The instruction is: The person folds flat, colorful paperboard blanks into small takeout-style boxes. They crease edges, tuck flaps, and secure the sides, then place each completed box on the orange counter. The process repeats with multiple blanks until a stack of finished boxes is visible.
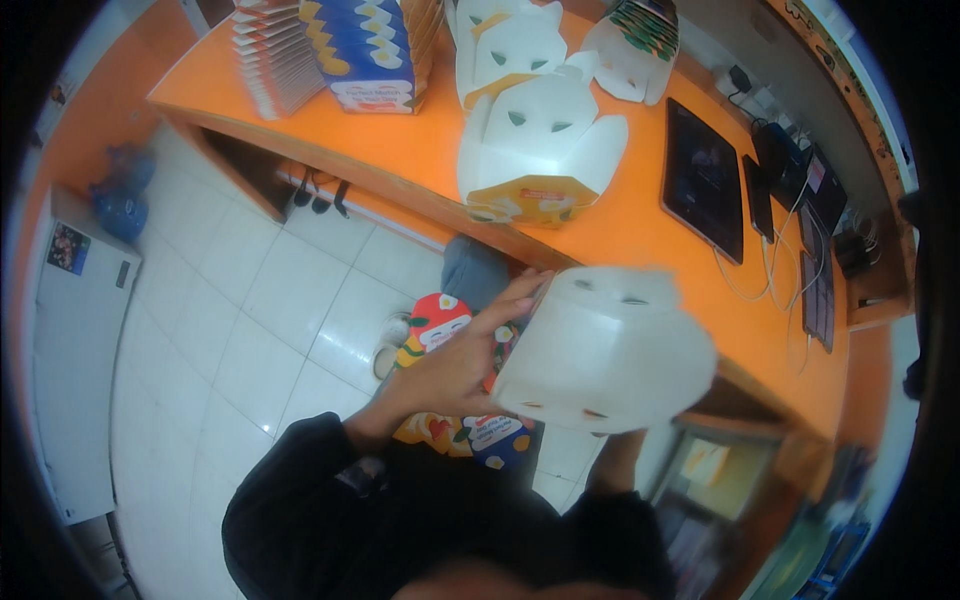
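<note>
In front of me is a partly folded paper food box (605, 350), its plain white inside facing up and slits showing in its flaps. My left hand (465, 360) is closed on the box's left side, the fingers along its outer wall. My right hand (614, 465) comes up under the box's near right part; only the wrist shows and its fingers are hidden. Below the left hand, flat printed box blanks (498, 438) in red, yellow and blue lie on my lap. The box is slightly blurred.
On the orange counter (420, 150) stand nested open boxes (545, 130), a stack of blue printed boxes (372, 95) and orange-white folded ones (272, 60). To the right lie a tablet (703, 180), phones (818, 285) and white cables. A white cabinet (75, 350) stands far left.
</note>
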### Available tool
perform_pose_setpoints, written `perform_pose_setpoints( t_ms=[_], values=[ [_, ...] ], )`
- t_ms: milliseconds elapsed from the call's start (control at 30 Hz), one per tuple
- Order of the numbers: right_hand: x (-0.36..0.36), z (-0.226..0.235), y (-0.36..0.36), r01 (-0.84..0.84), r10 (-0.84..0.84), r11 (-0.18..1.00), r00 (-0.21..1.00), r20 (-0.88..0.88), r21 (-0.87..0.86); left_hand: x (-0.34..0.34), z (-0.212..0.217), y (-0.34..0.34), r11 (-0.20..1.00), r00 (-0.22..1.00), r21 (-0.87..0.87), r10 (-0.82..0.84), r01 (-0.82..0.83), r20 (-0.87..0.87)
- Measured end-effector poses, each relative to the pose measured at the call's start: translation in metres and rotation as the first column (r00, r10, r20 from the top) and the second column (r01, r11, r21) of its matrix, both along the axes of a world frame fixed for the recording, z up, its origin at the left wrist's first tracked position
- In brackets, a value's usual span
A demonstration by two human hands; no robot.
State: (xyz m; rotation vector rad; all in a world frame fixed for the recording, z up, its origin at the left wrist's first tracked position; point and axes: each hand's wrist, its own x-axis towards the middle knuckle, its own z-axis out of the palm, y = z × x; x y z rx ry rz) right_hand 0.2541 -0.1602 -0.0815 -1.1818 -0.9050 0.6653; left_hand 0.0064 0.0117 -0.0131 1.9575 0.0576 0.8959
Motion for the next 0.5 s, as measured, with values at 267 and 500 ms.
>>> perform_pose_setpoints(
  t_ms=[267, 500],
  values=[
    [0.009, 0.071, 0.043, 0.279, -0.298, 0.951, 0.941, 0.162, 0.129, -0.008, 0.0, 0.035, 0.834, 0.791, -0.174, 0.551, -0.523, 0.266],
    [-0.006, 0.108, 0.075, 0.244, -0.301, 0.939, 0.924, 0.234, 0.243, -0.019, 0.029, 0.108, 0.811, 0.811, 0.154, 0.579, -0.564, -0.082]
  ],
)
